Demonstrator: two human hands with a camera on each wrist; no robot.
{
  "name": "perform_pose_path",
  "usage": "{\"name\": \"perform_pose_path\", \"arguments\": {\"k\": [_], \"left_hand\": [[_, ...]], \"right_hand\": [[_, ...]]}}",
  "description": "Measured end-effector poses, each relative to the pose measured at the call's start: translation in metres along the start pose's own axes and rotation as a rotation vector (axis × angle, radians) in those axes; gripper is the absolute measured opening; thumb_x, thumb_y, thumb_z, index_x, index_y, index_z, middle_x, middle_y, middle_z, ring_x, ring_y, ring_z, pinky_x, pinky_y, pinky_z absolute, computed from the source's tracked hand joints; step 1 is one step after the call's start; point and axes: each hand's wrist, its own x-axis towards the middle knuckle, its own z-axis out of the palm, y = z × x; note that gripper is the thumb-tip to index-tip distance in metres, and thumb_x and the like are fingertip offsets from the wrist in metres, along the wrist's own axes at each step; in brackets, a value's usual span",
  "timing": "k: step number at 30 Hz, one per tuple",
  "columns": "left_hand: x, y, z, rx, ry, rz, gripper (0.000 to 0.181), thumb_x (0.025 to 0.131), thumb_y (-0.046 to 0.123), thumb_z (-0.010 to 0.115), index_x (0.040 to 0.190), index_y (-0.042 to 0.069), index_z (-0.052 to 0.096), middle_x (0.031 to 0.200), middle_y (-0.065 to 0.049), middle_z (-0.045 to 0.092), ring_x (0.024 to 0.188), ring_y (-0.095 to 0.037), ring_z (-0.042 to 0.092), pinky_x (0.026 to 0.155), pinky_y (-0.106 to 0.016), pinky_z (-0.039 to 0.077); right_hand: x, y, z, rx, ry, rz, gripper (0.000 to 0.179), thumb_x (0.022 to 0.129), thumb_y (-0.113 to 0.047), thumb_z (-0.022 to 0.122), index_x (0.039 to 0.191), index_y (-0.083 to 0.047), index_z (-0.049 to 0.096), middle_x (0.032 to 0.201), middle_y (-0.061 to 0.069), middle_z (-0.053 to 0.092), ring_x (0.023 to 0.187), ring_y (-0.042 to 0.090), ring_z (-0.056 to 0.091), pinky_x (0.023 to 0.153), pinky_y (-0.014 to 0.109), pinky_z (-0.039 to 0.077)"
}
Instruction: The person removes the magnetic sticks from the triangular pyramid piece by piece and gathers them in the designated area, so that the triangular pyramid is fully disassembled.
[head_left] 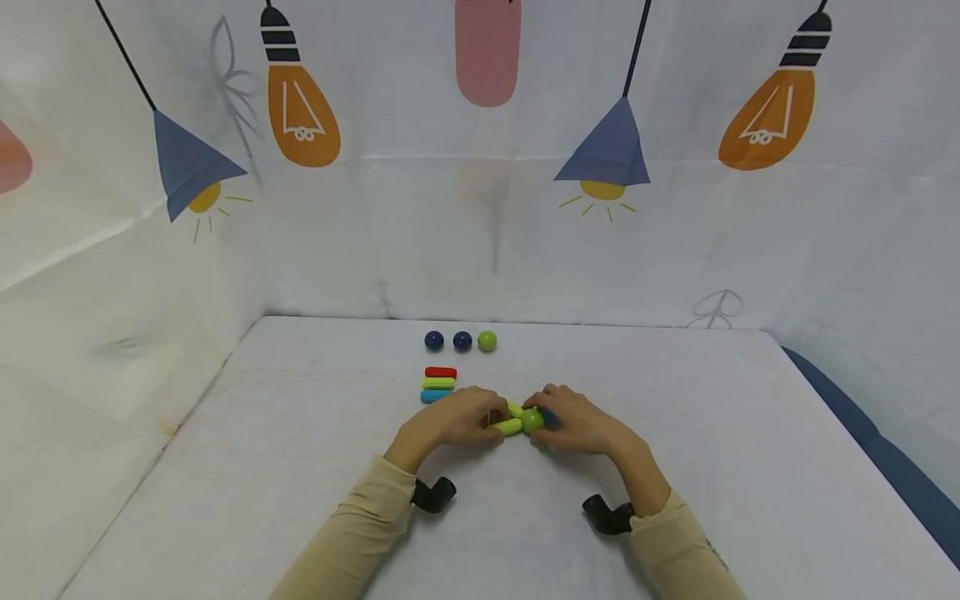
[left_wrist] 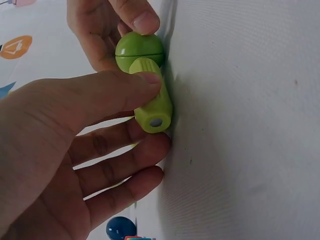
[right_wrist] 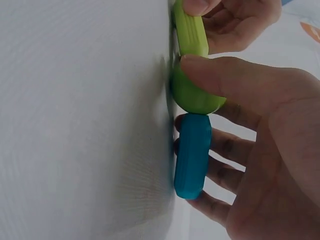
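Observation:
Low over the white table, my left hand (head_left: 457, 417) pinches a yellow-green rod (left_wrist: 154, 107) between thumb and fingers. One end of that rod meets a glossy green ball (head_left: 532, 420). My right hand (head_left: 581, 423) grips the ball, its thumb (right_wrist: 210, 72) lying across it in the right wrist view. A blue rod (right_wrist: 193, 155) adjoins the ball on the side away from the yellow-green rod, in front of the right fingers. In the head view, a second yellow-green rod (head_left: 514, 408) angles off the ball, partly hidden by the left hand.
Beyond my left hand lie a red rod (head_left: 440, 372), a yellow-green rod (head_left: 438, 382) and a blue rod (head_left: 435, 397) side by side. Farther back sit two dark blue balls (head_left: 462, 341) and a green ball (head_left: 487, 340). A patterned curtain (head_left: 420, 233) encloses the table (head_left: 750, 467).

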Motion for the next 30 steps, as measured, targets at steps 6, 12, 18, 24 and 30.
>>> {"name": "perform_pose_path", "arguments": {"k": [6, 12, 18, 24, 30], "left_hand": [[0.000, 0.000, 0.001, 0.001, 0.024, -0.013, 0.013, 0.086, 0.018, 0.069, 0.099, 0.014, 0.068, 0.085, 0.007, 0.063, 0.076, -0.009, 0.058, 0.069, -0.016, 0.045], [0.000, 0.000, 0.000, 0.010, 0.027, -0.024, 0.014, 0.086, 0.018, 0.069, 0.100, 0.013, 0.068, 0.084, 0.007, 0.063, 0.075, -0.007, 0.056, 0.068, -0.016, 0.045], [-0.001, 0.001, -0.002, 0.045, 0.040, -0.017, 0.016, 0.086, 0.017, 0.069, 0.101, 0.012, 0.068, 0.085, 0.005, 0.063, 0.075, -0.006, 0.054, 0.068, -0.016, 0.045], [-0.004, 0.001, -0.005, 0.134, 0.028, -0.023, 0.016, 0.085, 0.018, 0.071, 0.100, 0.015, 0.070, 0.088, 0.005, 0.063, 0.076, -0.006, 0.053, 0.071, -0.018, 0.045], [-0.014, -0.009, -0.018, 0.087, 0.031, -0.065, 0.014, 0.084, 0.016, 0.071, 0.097, 0.015, 0.073, 0.089, 0.003, 0.061, 0.079, -0.009, 0.055, 0.073, -0.021, 0.047]], "right_hand": [[0.000, 0.000, 0.000, 0.003, 0.023, 0.002, 0.035, 0.088, -0.034, 0.066, 0.117, -0.015, 0.062, 0.099, -0.002, 0.057, 0.085, 0.012, 0.048, 0.075, 0.033, 0.041], [0.002, -0.001, 0.000, 0.020, 0.036, 0.010, 0.034, 0.090, -0.038, 0.063, 0.115, -0.015, 0.062, 0.098, -0.004, 0.058, 0.084, 0.011, 0.050, 0.073, 0.031, 0.042], [0.003, 0.001, 0.002, 0.023, 0.053, -0.002, 0.032, 0.090, -0.036, 0.062, 0.114, -0.014, 0.062, 0.101, -0.003, 0.059, 0.086, 0.012, 0.051, 0.074, 0.031, 0.042], [0.005, 0.001, 0.005, 0.010, 0.060, -0.003, 0.028, 0.090, -0.033, 0.061, 0.112, -0.014, 0.063, 0.099, -0.004, 0.059, 0.083, 0.011, 0.050, 0.072, 0.030, 0.042], [0.007, 0.000, 0.007, 0.003, 0.071, 0.040, 0.028, 0.088, -0.032, 0.061, 0.110, -0.015, 0.063, 0.100, -0.004, 0.059, 0.086, 0.010, 0.051, 0.075, 0.032, 0.044]]}}
